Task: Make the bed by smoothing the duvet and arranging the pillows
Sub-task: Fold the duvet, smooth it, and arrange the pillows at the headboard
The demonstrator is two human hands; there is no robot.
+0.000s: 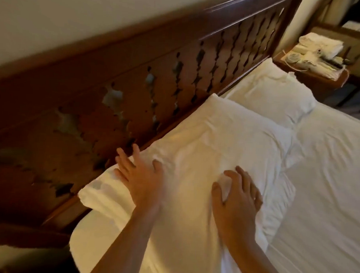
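Note:
A large white pillow (226, 138) lies along the dark wooden headboard (115, 92) at the near end of the bed. My left hand (138, 173) rests flat on its near left part, fingers spread and straight, close to the headboard. My right hand (238, 196) lies on the pillow's near right side and pinches a fold of its white cover between thumb and fingers. A second white pillow (273, 93) sits farther along the headboard. White bedding (328, 173) covers the mattress to the right, lightly creased.
A wooden bedside table (314, 70) stands beyond the far pillow, carrying folded white towels (321, 44) and small items. The wall rises behind the headboard. A dark rounded object shows at the lower left edge.

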